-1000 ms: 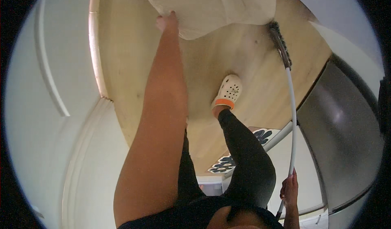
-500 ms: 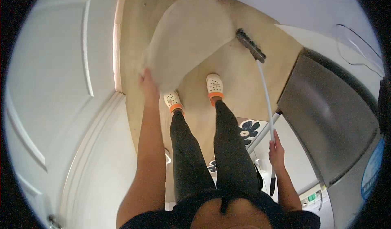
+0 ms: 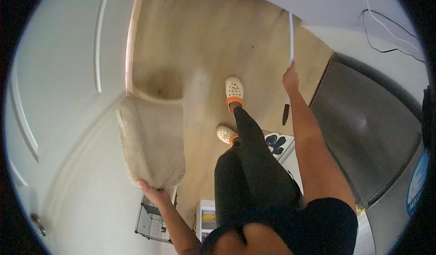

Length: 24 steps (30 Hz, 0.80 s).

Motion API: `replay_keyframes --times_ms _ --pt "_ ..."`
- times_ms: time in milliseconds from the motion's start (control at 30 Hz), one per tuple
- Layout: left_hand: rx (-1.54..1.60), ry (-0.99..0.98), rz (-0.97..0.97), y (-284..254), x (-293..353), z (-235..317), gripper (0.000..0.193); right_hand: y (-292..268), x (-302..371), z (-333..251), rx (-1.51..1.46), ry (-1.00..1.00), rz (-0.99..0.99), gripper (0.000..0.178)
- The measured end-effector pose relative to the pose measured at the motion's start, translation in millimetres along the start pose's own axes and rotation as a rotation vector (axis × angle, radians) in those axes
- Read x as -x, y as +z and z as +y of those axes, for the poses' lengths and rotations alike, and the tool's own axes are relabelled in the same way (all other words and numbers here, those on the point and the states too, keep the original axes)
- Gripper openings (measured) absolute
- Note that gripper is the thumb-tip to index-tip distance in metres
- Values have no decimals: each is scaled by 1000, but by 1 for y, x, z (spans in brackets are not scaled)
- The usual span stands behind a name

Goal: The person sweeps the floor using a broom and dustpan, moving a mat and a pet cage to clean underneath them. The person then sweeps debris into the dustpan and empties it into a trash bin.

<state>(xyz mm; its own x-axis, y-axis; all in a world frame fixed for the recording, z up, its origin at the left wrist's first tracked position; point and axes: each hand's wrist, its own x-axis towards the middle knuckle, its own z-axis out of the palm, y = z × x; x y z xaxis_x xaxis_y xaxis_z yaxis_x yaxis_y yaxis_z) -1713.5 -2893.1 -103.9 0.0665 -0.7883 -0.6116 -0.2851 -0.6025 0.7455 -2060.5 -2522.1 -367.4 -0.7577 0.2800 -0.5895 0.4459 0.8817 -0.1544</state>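
A fluffy beige rug [image 3: 156, 141] hangs at my left, blurred in places. My left hand [image 3: 154, 193] is closed on its near edge, beside the white door. Ahead and to the right, my right hand [image 3: 291, 79] is wrapped round the white handle of a broom [image 3: 291, 37], with its dark grip end pointing back toward me. The far end of the handle goes out of sight at the edge of a white surface, so the brush head is hidden. Between my hands are my feet in cream clogs [image 3: 234, 88] with orange straps.
A white panelled door [image 3: 63, 91] runs along the left. A dark grey chair [image 3: 363, 128] stands at the right, with loose cables [image 3: 386, 51] beyond it. Behind my left arm is a black wire rack [image 3: 147, 223], near a white shelf unit [image 3: 205, 205]. The floor [image 3: 204, 32] is wood-look.
My left hand has brought the rug back toward me along the left side. My right hand has pushed the broom forward, its brush head passing out of sight. One foot has stepped back.
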Motion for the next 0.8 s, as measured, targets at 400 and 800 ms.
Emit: replay_keyframes --times_ms 400,800 --pt "-253 56 404 -190 37 -53 61 47 176 88 268 -302 -244 41" --pt "-314 134 590 -285 73 -49 50 104 463 -7 234 -482 -1102 35"
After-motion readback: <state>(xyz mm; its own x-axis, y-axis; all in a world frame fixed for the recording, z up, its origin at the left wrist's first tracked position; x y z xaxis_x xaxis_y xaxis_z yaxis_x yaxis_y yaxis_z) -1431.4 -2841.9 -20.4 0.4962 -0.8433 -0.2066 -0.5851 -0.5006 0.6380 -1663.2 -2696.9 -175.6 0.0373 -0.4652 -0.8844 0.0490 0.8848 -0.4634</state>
